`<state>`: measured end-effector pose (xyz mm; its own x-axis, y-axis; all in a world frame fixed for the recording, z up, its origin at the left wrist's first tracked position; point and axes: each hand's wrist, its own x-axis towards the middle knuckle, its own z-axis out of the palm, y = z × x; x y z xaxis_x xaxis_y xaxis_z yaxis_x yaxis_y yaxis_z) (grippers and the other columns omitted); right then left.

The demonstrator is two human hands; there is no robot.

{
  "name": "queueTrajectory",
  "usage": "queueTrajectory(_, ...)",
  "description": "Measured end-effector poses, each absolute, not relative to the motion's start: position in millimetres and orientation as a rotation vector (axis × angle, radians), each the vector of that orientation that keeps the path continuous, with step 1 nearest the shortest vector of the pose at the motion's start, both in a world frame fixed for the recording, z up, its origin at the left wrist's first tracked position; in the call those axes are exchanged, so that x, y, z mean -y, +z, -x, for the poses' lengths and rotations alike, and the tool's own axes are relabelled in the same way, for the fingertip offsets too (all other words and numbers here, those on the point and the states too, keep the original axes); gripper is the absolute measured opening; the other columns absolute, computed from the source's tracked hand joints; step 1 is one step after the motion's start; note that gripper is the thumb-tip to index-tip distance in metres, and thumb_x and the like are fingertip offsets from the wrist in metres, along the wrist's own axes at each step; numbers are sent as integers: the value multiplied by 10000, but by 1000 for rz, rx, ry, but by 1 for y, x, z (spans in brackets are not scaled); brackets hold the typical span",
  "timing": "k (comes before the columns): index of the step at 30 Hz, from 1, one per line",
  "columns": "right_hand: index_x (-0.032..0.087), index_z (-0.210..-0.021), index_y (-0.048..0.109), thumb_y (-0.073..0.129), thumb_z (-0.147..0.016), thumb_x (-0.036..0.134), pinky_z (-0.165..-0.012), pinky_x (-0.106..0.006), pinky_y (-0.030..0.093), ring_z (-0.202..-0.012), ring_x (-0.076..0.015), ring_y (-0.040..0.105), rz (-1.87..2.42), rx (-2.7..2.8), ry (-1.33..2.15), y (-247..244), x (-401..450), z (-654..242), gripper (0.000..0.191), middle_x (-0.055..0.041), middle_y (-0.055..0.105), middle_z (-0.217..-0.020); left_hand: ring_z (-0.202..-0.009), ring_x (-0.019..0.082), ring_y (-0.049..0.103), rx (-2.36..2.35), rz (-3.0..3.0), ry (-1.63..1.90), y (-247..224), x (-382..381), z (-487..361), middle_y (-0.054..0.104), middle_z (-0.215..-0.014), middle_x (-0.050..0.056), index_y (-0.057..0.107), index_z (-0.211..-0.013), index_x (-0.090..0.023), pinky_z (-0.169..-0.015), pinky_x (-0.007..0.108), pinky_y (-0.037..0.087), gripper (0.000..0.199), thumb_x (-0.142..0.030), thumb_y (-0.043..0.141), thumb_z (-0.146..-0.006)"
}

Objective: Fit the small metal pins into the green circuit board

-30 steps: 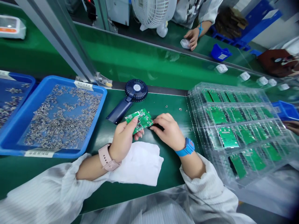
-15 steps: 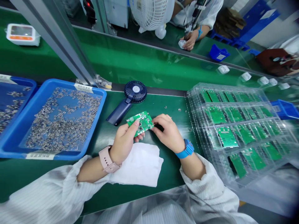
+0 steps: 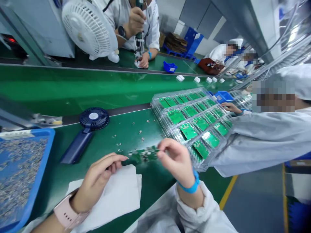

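A green circuit board, smeared by motion, is pinched at its right end between the thumb and fingers of my right hand. My left hand is just left of the board, fingers stretched out and thumb apart, holding nothing; whether a fingertip touches the board's left end I cannot tell. Below the left hand a folded white cloth lies on the green tabletop. Several small metal pieces are scattered beyond the board.
Stacked clear trays of green boards stand at the right. A blue tray of small metal parts is on the left, near a dark handheld fan. A person sits at right; a co-worker's hand works across the belt.
My left hand has let go of the circuit board, which my right hand now holds. The view has swung right, bringing the tray stack and the neighbouring person further in.
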<state>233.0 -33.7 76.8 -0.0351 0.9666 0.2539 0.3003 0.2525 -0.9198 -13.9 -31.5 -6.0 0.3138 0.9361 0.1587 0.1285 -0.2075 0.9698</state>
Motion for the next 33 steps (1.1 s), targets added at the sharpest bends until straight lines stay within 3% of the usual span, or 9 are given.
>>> queueTrajectory(4,214,-835,629,678,-801,257,-672,-290,475,-739,-163,586,1587,1382,286,101,70,-306,74,-29,638,-821,-655,192,559,-1033,-1555,987,-2,31,12,650,-769,72,737,-1006,-244,-611,301,460,488,-521,340,-937)
queueTrajectory(7,221,-958,648,698,-779,288,-680,-305,463,-721,-165,577,1804,1287,79,107,87,-347,198,-22,627,-819,-646,185,565,-1058,-1520,988,-1,30,10,655,-748,58,750,-964,-256,-603,287,464,432,-472,377,-933)
queueTrajectory(10,228,-1097,638,626,-813,287,-652,-301,445,-688,-154,536,1875,1291,127,101,96,-369,290,-9,588,-799,-637,176,568,-1092,-1517,969,-2,29,9,660,-739,35,752,-946,-275,-604,269,468,363,-438,428,-919)
queueTrajectory(16,213,-905,738,592,-829,350,-636,-315,432,-719,-188,565,2024,1190,297,79,105,-390,213,-47,680,-826,-645,165,570,-1115,-1541,946,-2,30,10,657,-743,6,741,-940,-308,-617,242,471,294,-411,468,-907)
queueTrajectory(21,195,-956,735,597,-829,436,-579,-296,444,-644,-184,568,2087,1213,447,83,114,-399,305,-35,658,-701,-646,168,578,-1145,-1558,931,1,29,7,655,-726,11,743,-926,-292,-614,238,474,291,-417,482,-898)
queueTrajectory(24,204,-1080,691,575,-834,467,-529,-277,415,-595,-170,552,2228,1355,501,90,117,-405,378,-16,643,-681,-639,165,580,-1159,-1580,932,1,29,7,658,-721,13,744,-922,-288,-614,233,474,287,-421,492,-893)
queueTrajectory(27,236,-1167,647,548,-841,485,-519,-268,393,-544,-161,543,2427,1518,421,98,114,-408,422,18,608,-608,-644,168,585,-1171,-1598,920,-1,29,9,660,-727,18,744,-920,-276,-612,239,477,299,-437,494,-889)
queueTrajectory(33,264,-1091,664,497,-883,492,-553,-279,360,-591,-182,605,2718,1729,83,111,79,-393,351,1,652,-628,-647,153,577,-1171,-1607,906,-5,29,10,647,-727,4,727,-935,-272,-623,232,469,316,-442,462,-915)
